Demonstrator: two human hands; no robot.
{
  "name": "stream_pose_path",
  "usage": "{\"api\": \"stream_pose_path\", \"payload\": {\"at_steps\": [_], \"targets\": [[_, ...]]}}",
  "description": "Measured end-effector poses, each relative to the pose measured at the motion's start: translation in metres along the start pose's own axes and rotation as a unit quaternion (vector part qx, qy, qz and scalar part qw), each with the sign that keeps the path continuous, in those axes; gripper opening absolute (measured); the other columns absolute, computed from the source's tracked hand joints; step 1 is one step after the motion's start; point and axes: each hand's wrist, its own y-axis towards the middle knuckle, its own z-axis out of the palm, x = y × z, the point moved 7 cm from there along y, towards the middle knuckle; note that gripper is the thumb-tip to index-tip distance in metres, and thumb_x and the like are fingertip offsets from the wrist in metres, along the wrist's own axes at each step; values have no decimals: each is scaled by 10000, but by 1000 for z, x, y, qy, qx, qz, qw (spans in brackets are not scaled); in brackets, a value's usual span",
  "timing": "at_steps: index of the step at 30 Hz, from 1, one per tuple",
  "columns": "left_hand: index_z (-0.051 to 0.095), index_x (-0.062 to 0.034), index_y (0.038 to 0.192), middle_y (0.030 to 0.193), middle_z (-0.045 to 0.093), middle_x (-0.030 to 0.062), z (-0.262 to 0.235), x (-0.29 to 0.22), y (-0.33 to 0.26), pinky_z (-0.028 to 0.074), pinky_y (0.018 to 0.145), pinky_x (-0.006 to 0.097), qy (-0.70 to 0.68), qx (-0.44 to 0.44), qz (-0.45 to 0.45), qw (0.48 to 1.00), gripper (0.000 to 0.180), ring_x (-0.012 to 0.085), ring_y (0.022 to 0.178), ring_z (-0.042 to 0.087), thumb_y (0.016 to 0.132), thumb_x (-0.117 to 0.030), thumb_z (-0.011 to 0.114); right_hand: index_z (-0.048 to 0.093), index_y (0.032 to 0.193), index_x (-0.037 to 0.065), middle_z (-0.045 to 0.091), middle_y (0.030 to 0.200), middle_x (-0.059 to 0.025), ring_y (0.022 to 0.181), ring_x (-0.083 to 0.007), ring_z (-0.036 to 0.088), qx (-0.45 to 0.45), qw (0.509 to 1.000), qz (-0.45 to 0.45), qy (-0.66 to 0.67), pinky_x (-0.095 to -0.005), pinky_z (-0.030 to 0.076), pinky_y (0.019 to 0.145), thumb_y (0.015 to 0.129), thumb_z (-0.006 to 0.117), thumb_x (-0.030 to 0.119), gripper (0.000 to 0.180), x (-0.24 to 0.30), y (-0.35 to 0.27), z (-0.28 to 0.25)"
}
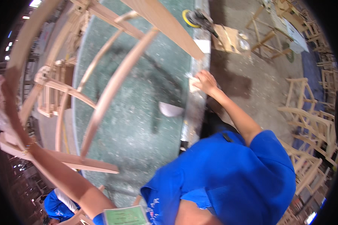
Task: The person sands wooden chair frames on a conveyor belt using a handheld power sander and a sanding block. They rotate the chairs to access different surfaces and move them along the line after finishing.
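Note:
A pale wooden chair frame (112, 86) with curved slats lies tilted over the green tabletop (139, 112). At the far left, my left hand (6, 112) grips the frame beside a curved rail; its fingers are stretched and blurred by the lens rim. My right hand (205, 82) is at the table's right edge, closed on a small pale pad (194, 84) that may be folded sandpaper. The tapered end of a wooden leg (193, 48) points toward that hand. A whitish half-round piece (171, 109) rests on the tabletop between my hands.
A sander with a yellow-rimmed disc (191, 18) sits at the table's far right edge. Several chair frames (308, 120) stand on the right. More wooden parts (56, 86) are stacked on the left. Another person in blue (58, 206) is at the lower left.

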Motion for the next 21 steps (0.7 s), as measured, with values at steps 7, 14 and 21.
{"api": "stream_pose_path", "payload": {"at_steps": [7, 14, 21], "targets": [[681, -154, 1117, 867, 691, 152, -14, -34, -10, 455, 730, 409, 51, 41, -224, 972, 733, 307, 806, 639, 850, -722, 303, 405, 1258, 34, 569, 1012, -59, 882, -131, 587, 451, 733, 46, 508, -288, 507, 689, 871, 675, 234, 512, 170, -21, -36], [711, -107, 1019, 756, 676, 126, -25, -53, -9, 449, 656, 397, 48, -5, -180, 982, 686, 276, 733, 629, 883, -662, 330, 556, 1046, 38, 591, 941, -73, 628, -69, 543, 236, 343, -112, 902, -207, 504, 536, 922, 595, 206, 213, 307, 108, -154], [712, -85, 998, 726, 668, 105, -25, -66, -13, 440, 654, 379, 25, -23, -159, 987, 717, 244, 708, 615, 881, -684, 334, 516, 1085, -73, 597, 1032, -190, 780, -216, 646, 140, 42, -24, 989, -287, 603, 701, 914, 574, 82, 238, 323, 213, -157]]}}
